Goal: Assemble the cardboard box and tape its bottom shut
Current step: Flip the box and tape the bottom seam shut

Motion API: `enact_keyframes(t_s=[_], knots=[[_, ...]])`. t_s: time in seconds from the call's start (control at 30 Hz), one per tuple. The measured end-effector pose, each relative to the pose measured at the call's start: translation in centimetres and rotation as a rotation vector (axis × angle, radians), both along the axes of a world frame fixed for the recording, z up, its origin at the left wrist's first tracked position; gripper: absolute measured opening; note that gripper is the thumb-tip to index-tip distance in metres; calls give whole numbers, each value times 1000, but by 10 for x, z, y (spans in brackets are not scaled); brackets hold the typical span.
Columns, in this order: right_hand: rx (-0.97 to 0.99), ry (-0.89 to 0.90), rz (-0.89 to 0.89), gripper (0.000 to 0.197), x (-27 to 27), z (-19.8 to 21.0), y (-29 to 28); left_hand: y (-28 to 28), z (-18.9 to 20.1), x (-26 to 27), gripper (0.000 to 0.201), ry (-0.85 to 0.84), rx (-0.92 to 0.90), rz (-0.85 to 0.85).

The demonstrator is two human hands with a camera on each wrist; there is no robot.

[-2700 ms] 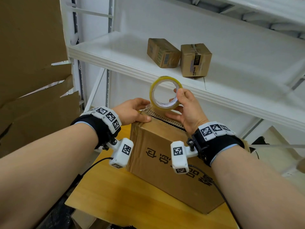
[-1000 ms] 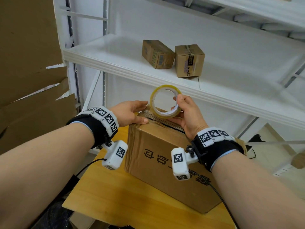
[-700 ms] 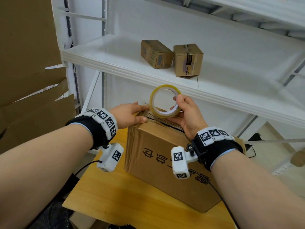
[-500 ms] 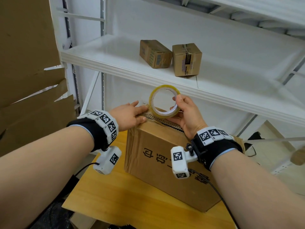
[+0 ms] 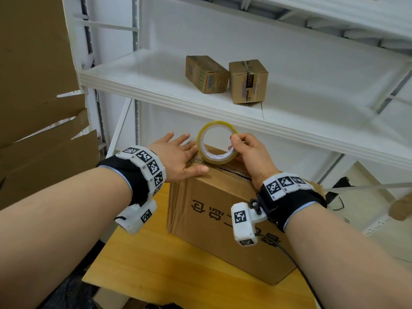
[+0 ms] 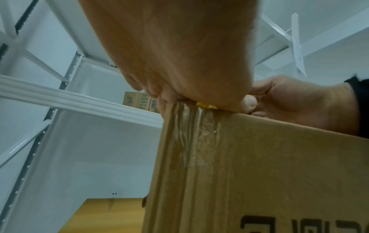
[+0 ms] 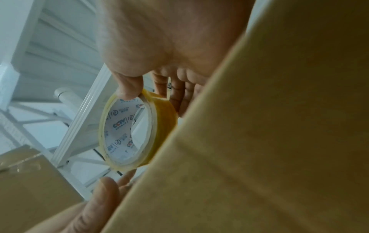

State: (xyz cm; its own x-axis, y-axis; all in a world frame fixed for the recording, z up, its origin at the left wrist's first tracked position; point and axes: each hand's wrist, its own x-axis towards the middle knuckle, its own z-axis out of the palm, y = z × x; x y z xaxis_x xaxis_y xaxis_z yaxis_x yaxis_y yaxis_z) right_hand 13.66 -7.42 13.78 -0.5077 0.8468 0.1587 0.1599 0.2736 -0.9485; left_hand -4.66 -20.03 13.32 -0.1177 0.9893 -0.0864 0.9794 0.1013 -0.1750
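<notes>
A brown cardboard box (image 5: pixel 225 228) with black printed characters stands on a wooden table (image 5: pixel 156 270). My right hand (image 5: pixel 249 152) grips a yellowish roll of clear tape (image 5: pixel 217 141) upright on the box's top left end; the roll (image 7: pixel 129 130) shows printed inner paper. My left hand (image 5: pixel 178 157) lies flat with straight fingers on the box's top left corner, beside the roll. Clear tape (image 6: pixel 191 141) runs down the box's left side below the palm (image 6: pixel 179 63). The top seam is mostly hidden by my hands.
A white metal shelf (image 5: pixel 245 114) hangs just behind and above the box, with two small taped cartons (image 5: pixel 206 73) (image 5: pixel 248 81) on it. Flattened cardboard sheets (image 5: pixel 40 108) lean at the left. The table's front edge lies near the box.
My left hand's fingers have straightened and spread flat over the box's top left corner. The tape roll has sunk a little onto the box top. The right hand keeps its hold.
</notes>
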Motion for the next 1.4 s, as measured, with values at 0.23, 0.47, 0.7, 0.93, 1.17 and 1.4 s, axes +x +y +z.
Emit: enact_keyframes(t_s=[0.23,0.47,0.7,0.93,1.17,1.4], knots=[[93,-246,35,35,14,5,8,1,0,3,100,-105,-9,73],[62,-263,45,41,13,2,6,-2,-6,1,95,-221,34,96],[96,-272,60,41,12,2,7,2,-14,2,85,-204,97,-28],[74,-301,112,57,13,4,4,4,-5,7,87,-172,8,-6],[65,-307,126,52,17,3,5,6,-2,8,132,-432,-30,158],[39,-285,143,46,20,2,6,-2,-5,7,151,-866,62,231]])
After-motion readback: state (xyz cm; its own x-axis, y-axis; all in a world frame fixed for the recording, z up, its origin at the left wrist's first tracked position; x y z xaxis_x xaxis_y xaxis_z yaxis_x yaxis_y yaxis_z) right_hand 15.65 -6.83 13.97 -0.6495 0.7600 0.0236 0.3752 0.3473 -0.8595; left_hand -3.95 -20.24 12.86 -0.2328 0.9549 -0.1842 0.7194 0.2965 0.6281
